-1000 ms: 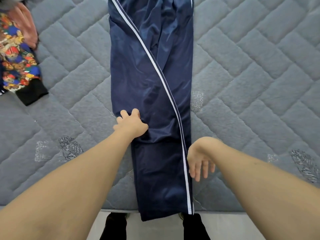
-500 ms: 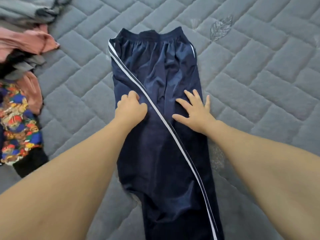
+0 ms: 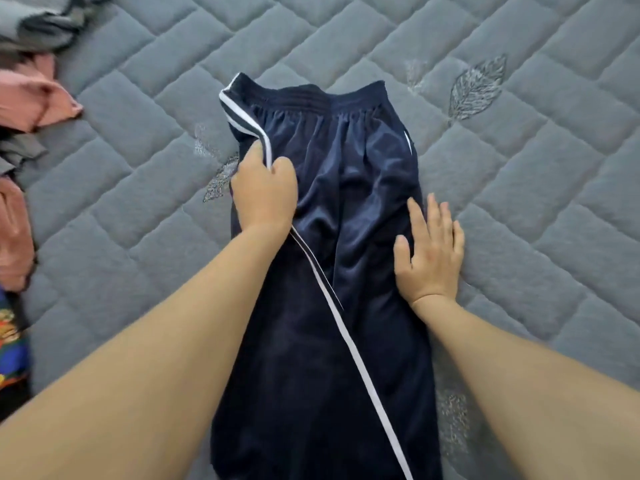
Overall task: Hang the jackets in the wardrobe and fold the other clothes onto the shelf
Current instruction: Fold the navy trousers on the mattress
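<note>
Navy blue track pants with a white side stripe lie lengthwise on the grey quilted mattress, waistband at the far end, folded leg over leg. My left hand pinches the striped left edge of the pants just below the waistband, lifting the fabric slightly. My right hand lies flat with straight fingers on the right edge of the pants, partly on the mattress. The lower legs of the pants run out of view at the bottom.
A heap of other clothes sits at the left edge: a grey garment, pink garments and a colourful printed piece with a black cuff. The mattress stretches open to the right and far side.
The view has tilted toward the waistband. My left hand slid up the pants and took hold of the striped edge. My right hand moved outward to the pants' right edge.
</note>
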Motion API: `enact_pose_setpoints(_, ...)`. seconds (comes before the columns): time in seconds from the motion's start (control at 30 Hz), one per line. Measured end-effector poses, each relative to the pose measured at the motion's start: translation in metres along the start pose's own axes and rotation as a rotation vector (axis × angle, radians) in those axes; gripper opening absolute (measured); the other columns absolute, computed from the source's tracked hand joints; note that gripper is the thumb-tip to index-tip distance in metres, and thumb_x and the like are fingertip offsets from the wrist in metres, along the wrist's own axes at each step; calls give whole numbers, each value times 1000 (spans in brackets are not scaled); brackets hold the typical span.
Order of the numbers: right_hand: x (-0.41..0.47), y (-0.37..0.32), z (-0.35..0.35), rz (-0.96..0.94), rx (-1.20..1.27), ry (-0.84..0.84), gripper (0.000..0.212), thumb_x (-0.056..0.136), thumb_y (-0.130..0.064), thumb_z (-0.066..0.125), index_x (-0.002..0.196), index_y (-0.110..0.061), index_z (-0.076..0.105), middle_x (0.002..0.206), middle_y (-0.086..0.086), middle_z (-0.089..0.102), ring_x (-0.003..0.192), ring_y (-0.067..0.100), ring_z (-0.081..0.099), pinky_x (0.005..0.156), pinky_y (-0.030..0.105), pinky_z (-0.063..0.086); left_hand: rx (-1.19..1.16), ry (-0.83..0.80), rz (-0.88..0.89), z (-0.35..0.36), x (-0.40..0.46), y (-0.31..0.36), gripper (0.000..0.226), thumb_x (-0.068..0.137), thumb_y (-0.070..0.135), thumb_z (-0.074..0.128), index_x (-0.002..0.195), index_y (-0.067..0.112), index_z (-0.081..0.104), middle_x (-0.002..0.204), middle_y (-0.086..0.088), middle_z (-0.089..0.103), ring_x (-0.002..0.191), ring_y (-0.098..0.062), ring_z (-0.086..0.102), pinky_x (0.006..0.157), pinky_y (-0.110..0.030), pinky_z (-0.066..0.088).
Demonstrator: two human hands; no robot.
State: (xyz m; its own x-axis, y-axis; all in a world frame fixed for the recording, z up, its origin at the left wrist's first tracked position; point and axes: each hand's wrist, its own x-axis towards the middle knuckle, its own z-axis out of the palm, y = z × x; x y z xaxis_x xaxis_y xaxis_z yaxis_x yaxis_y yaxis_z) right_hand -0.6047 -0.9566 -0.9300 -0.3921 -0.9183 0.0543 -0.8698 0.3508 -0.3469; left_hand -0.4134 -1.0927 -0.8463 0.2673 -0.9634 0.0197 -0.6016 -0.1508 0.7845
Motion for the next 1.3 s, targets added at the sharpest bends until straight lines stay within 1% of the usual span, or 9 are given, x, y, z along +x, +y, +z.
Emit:
enact_pose_setpoints(0.13, -1, 2, -1, -6, 28, 11, 58, 96, -36, 27, 151, -24, 37, 161, 5, 26, 150, 25, 18, 121, 47, 10, 28, -634, 204, 38, -50, 33, 27, 88, 17, 45, 105, 16, 67, 90, 4, 70, 82, -14, 59, 82, -25, 48)
enact_pose_setpoints(0.2, -1, 2, 1, -19, 8, 29, 57, 95, -32, 29, 150, -23, 39, 160, 6, 28, 149, 26, 20, 121, 47, 10, 106, -822, 187, 49, -46, 38, 28, 91, 17, 43, 98, 14, 69, 91, -1, 72, 90, -24, 65, 85, -34, 54)
enact_pose_setpoints(0.37, 0, 3, 6, -19, -39, 50, 57, 93, -30, 34, 149, -24, 40, 160, 6, 29, 149, 26, 20, 121, 45, 9, 274, -366, 217, 60, 29, 50, 27, 93, 30, 46, 111, 14, 59, 112, -5, 61, 103, -30, 56, 81, -37, 41)
enact_pose_setpoints(0.47, 0, 5, 6, -25, -53, 52, 57, 93, -29, 35, 149, -23, 40, 160, 5, 28, 149, 26, 20, 121, 45, 10, 553, -483, 237, 82, 47, 69, 51, 88, 62, 47, 100, 13, 49, 86, 0, 57, 72, -24, 52, 59, -34, 33)
enact_pose_setpoints(0.53, 0, 4, 7, -30, -64, 60, 57, 93, -29, 35, 149, -23, 39, 161, 5, 27, 150, 25, 20, 121, 46, 10, 636, -535, 218, 95, 54, 75, 44, 86, 57, 52, 86, 12, 50, 73, 2, 54, 62, -19, 50, 50, -30, 29)
enact_pose_setpoints(0.73, 2, 6, 10, -36, -82, 56, 59, 92, -27, 38, 150, -24, 36, 161, 4, 25, 150, 25, 18, 122, 46, 9, 302, -432, 165, 118, 59, 99, 23, 84, 32, 46, 67, 17, 47, 69, 1, 56, 60, -19, 50, 50, -29, 27)
enact_pose_setpoints(0.87, 2, 6, 10, -25, -75, 42, 56, 94, -27, 36, 150, -23, 37, 161, 5, 25, 150, 26, 18, 121, 46, 9, 272, -725, 144, 138, 43, 106, 29, 95, 24, 44, 67, 17, 43, 94, -12, 68, 81, -28, 58, 59, -30, 35)
enact_pose_setpoints(1.17, 4, 4, 8, -11, -62, 36, 59, 91, -28, 33, 149, -23, 39, 160, 5, 28, 149, 26, 21, 120, 47, 11, 277, -512, 552, 42, -11, 37, 32, 85, 4, 51, 116, 9, 60, 119, -7, 55, 106, -30, 49, 91, -36, 37)
enact_pose_setpoints(1.3, 4, 4, 9, 8, -36, 45, 60, 90, -31, 33, 149, -25, 39, 160, 3, 29, 149, 25, 22, 119, 47, 12, 383, -418, 207, 4, -64, -9, 44, 90, 22, 58, 132, 18, 49, 135, -6, 42, 117, -31, 39, 94, -37, 27)
